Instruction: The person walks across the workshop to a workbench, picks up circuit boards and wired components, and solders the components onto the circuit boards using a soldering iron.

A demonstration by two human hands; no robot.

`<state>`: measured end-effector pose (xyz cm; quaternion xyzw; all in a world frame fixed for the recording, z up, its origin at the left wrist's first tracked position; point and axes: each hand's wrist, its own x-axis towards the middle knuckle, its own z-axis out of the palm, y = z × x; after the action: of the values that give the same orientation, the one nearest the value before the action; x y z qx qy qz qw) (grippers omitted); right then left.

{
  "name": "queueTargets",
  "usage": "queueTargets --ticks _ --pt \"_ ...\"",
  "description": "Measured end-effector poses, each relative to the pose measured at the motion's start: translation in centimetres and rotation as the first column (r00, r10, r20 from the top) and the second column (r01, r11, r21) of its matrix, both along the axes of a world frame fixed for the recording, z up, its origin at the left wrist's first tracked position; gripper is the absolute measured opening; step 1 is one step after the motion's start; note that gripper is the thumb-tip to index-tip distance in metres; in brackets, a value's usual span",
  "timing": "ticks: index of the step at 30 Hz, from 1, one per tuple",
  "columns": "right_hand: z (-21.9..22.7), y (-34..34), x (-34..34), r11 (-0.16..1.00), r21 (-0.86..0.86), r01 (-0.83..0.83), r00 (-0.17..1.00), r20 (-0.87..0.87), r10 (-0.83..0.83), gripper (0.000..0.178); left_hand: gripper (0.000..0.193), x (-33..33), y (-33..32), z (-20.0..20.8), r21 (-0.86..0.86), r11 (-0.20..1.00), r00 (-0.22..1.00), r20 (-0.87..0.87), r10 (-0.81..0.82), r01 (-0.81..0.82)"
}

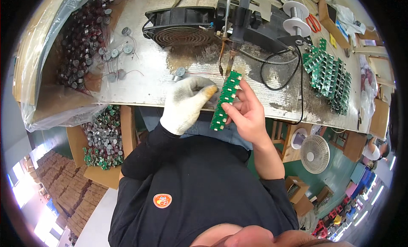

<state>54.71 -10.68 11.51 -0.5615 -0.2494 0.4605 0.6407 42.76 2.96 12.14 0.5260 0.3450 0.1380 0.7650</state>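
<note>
My bare right hand grips a long green circuit board panel between thumb and fingers, tilted over the table's front edge. Small pale connectors dot the panel, whose far end sits beneath the tip of a fixed soldering iron. A thin solder feed tube comes down beside the iron. My left hand, in a white glove with a stained fingertip, is closed just left of the panel; what its fingers pinch is hidden. Behind the glove lies a small round motor, its red wire stretching right toward the iron's tip.
At left, a plastic-lined box holds many wired motors. A carton below contains finished-looking boards with motors. A black fan and solder spools stand behind. Stacked green panels lie right, past a looping black cable.
</note>
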Motion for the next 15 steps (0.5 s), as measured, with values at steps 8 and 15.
queueTargets --ticks 8,15 --pt "-0.38 -0.1 -0.24 0.999 0.021 0.04 0.999 0.012 -0.04 0.068 0.02 1.02 -0.22 0.87 -0.01 1.0 0.999 -0.049 0.022 -0.022" --pt "-0.31 0.28 -0.05 0.999 0.032 0.035 0.999 0.02 -0.035 0.067 0.018 1.16 -0.02 0.44 -0.011 1.0 1.0 -0.002 0.018 -0.018"
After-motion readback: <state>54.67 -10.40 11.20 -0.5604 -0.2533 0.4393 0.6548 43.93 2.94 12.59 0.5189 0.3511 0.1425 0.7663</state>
